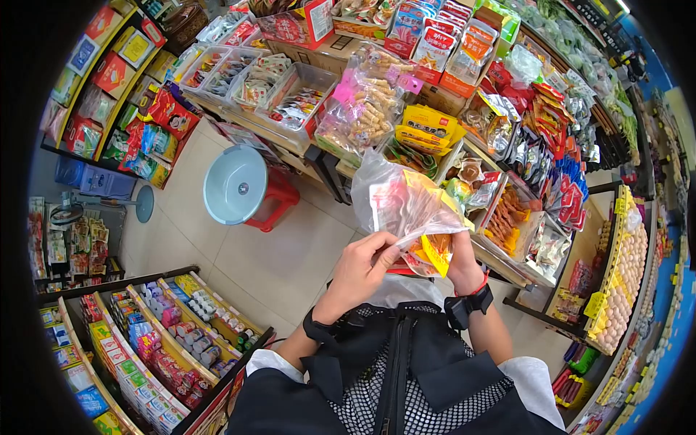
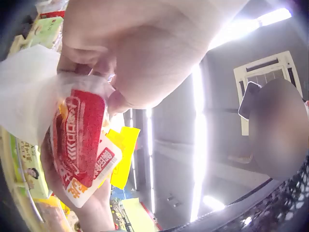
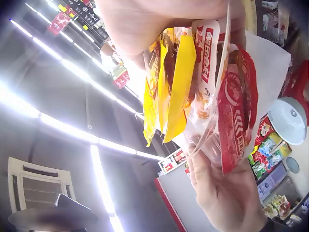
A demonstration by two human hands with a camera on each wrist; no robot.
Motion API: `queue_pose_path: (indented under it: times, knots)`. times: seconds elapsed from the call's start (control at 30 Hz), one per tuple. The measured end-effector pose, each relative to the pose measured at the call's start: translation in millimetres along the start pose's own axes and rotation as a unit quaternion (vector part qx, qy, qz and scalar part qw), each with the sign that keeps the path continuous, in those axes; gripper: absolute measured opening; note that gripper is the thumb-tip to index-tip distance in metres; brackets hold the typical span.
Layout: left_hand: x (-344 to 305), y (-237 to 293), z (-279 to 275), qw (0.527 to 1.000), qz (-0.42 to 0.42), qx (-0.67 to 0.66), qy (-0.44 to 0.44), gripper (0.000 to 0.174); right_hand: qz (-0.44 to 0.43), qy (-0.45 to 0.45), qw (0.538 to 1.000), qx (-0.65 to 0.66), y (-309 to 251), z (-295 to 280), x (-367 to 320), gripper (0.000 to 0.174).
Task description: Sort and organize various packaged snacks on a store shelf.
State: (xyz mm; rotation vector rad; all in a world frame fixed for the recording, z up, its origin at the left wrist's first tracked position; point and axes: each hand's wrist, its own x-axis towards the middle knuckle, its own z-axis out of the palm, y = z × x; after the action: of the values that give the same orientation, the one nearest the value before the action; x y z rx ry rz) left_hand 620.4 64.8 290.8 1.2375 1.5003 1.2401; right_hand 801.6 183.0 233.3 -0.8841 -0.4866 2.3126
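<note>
Seen from the head, the thin, translucent white plastic bag [image 1: 367,190] lies to the right of the round, light-blue plastic basin [image 1: 233,183], which sits on a red plastic stool [image 1: 278,201]. The bag's long axis slants: its loose, puffed end points forward and toward the basin's side, while the gathered edge comes back between the two hands. The left hand [image 1: 357,274] is nearer the basin, at the bag's left, and pinches the gathered plastic between thumb and fingers. The right hand [image 1: 465,262], farther from the basin, grips the right side of the bundle; packets hide much of its fingers, so how each one lies cannot be told. Between the hands, a glossy yellow plastic packet [image 3: 179,92] shows beside a flat, red printed packet [image 3: 236,111] on the left hand's side. Both hands lie nearer the torso than the bag's puffed end.
</note>
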Motion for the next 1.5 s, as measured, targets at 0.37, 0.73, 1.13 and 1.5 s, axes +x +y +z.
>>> queue_pose_path:
  times: [0.37, 0.73, 1.13, 1.5]
  knots:
    - [-11.2, -12.8, -14.4, 0.924, -0.087, -0.354, -0.119, 0.015, 0.058, 0.0, 0.993, -0.106, 24.7, 4.9, 13.1, 0.037]
    - [-1.6, -28.8, -44.5, 0.903, -0.164, -0.387, -0.087, 0.011, 0.113, -0.023, 0.922, -0.37, 11.0, 4.9, -5.4, 0.054]
    - [15.2, -46.3, -25.5, 0.921, -0.201, -0.334, -0.016, 0.01, -0.024, -0.101, 0.673, -0.732, -16.9, 11.0, -40.9, 0.041]
    - [22.2, -49.8, -2.5, 0.953, -0.221, -0.177, -0.107, 0.019, -0.208, 0.222, 0.538, -0.786, -123.1, -98.6, -81.0, 0.054]
